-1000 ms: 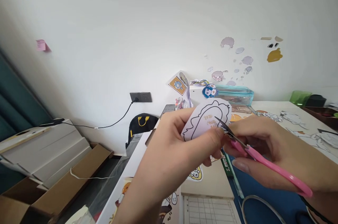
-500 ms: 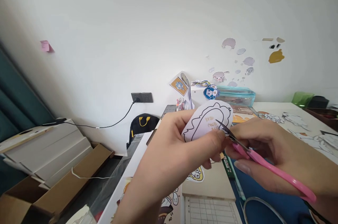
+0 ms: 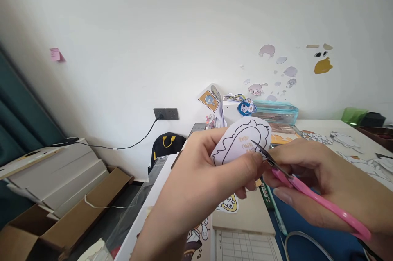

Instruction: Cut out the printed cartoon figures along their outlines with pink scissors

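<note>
The desk (image 3: 322, 128) stretches away beyond both hands, strewn with printed character sheets (image 3: 356, 154) off past the right knuckles, and a turquoise pencil case (image 3: 276, 110) stands farther out behind the fingertips. Below the left wrist, on the floor, lie open cardboard boxes (image 3: 61, 216).

The left hand (image 3: 196, 187) rises from the lower middle of the view, wrist bent, its fingers (image 3: 242, 166) pinched on the paper cutout (image 3: 241, 140), a scalloped outline with orange lettering held up off the desk just above the thumb. The right hand (image 3: 325, 183) comes in from the lower right, palm turned inward, fingers curled around the pink scissors (image 3: 307, 191); the handle loops run back along the hand while the thin blades (image 3: 262, 152) reach onto the cutout's right edge, right beside the left thumb tip.

The blades work very close to that thumb, so a hurried snip could nick the skin. The paper is held only at its lower edge; it may flex or twist under the blades, and the cut could wander inside the black outline and spoil the shape.
</note>
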`<control>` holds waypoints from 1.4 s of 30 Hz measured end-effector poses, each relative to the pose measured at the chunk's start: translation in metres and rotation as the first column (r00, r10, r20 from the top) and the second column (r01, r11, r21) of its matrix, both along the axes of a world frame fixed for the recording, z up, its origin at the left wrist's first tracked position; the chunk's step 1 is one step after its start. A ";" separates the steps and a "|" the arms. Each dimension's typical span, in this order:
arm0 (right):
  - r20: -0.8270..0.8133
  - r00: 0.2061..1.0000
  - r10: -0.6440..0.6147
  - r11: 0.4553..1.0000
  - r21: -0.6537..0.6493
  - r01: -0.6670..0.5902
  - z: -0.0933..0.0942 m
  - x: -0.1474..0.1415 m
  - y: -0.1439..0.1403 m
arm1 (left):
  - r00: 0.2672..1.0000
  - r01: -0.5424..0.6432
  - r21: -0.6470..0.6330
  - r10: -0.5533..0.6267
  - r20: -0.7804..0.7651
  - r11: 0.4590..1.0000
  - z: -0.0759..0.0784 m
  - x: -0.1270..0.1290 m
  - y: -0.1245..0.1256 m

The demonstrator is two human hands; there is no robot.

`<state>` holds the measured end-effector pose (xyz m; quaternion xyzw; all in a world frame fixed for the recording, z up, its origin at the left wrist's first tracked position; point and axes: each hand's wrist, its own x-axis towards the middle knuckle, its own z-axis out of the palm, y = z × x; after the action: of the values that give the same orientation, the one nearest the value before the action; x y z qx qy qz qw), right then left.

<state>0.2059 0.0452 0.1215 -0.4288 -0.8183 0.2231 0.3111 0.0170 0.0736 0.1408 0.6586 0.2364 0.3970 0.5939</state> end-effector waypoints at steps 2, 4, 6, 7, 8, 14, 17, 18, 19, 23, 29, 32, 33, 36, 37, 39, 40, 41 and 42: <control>0.009 1.000 0.010 1.000 -0.007 -0.010 -0.001 0.001 0.000 | 1.000 0.009 0.002 -0.009 -0.009 1.000 0.000 0.000 0.001; 0.008 1.000 0.016 1.000 -0.013 -0.016 -0.003 0.002 0.001 | 1.000 0.022 0.006 -0.022 -0.010 1.000 0.000 0.000 0.001; 0.005 1.000 0.014 1.000 -0.004 -0.014 -0.005 0.003 0.002 | 1.000 0.029 0.001 -0.029 -0.003 1.000 0.000 -0.001 0.002; 0.004 1.000 0.006 1.000 0.009 -0.006 -0.006 0.003 0.003 | 1.000 0.031 0.000 -0.031 0.000 1.000 0.000 -0.001 0.002; 0.004 1.000 -0.004 1.000 0.016 0.004 -0.007 0.003 0.004 | 0.999 0.032 -0.001 -0.032 -0.001 0.999 0.000 -0.001 0.002; -0.023 0.998 0.050 0.999 -0.008 -0.050 -0.005 0.005 0.006 | 0.999 0.040 -0.034 -0.041 -0.027 0.999 0.002 -0.002 0.003; -0.023 0.998 0.064 0.997 -0.039 -0.065 -0.005 0.007 0.006 | 0.999 0.042 -0.032 -0.043 -0.029 0.999 0.004 -0.001 0.003; -0.023 0.997 0.071 0.996 -0.050 -0.072 -0.005 0.007 0.006 | 0.998 0.041 -0.034 -0.043 -0.035 0.999 0.004 -0.001 0.003; -0.019 0.997 0.076 0.996 -0.056 -0.077 -0.006 0.008 0.007 | 0.998 0.041 -0.040 -0.043 -0.042 0.998 0.004 -0.001 0.003; 0.029 0.999 0.043 0.999 -0.033 -0.042 -0.008 0.010 0.008 | 0.996 0.027 -0.065 -0.033 -0.080 0.997 0.004 -0.002 0.004; 0.072 0.997 0.039 0.999 -0.006 -0.039 -0.006 0.011 0.008 | 0.994 0.029 -0.071 -0.037 -0.103 0.997 0.002 -0.004 0.005; 0.098 0.994 0.047 0.998 0.028 -0.050 -0.004 0.011 0.008 | 0.992 0.026 -0.071 -0.035 -0.123 0.997 0.003 -0.004 0.005; 0.101 0.993 0.056 0.998 0.030 -0.059 -0.004 0.011 0.008 | 0.990 0.020 -0.072 -0.029 -0.135 0.997 0.004 -0.004 0.005; 0.098 0.993 0.067 0.997 0.034 -0.070 -0.004 0.010 0.009 | 0.986 0.008 -0.062 -0.019 -0.167 0.998 0.006 -0.004 0.005; 0.098 0.993 0.067 0.997 0.042 -0.072 -0.004 0.009 0.009 | 0.985 0.009 -0.060 -0.019 -0.173 0.998 0.006 -0.004 0.005; 0.108 0.993 0.056 0.996 0.066 -0.063 -0.005 0.010 0.009 | 0.983 0.011 -0.058 -0.022 -0.180 0.998 0.005 -0.004 0.005; 0.113 0.992 0.051 0.995 0.077 -0.060 -0.006 0.010 0.009 | 0.983 0.015 -0.057 -0.025 -0.182 0.998 0.005 -0.005 0.004; 0.120 0.992 0.046 0.995 0.081 -0.056 -0.006 0.011 0.009 | 0.983 0.016 -0.059 -0.026 -0.181 0.998 0.004 -0.005 0.004; 0.125 0.991 0.042 0.995 0.084 -0.053 -0.007 0.012 0.009 | 0.984 0.018 -0.059 -0.029 -0.176 0.998 0.004 -0.006 0.004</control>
<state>0.2178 0.0539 0.1143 -0.4082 -0.8548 0.1678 0.2730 0.0112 0.0779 0.1447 0.6767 0.2917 0.3229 0.5939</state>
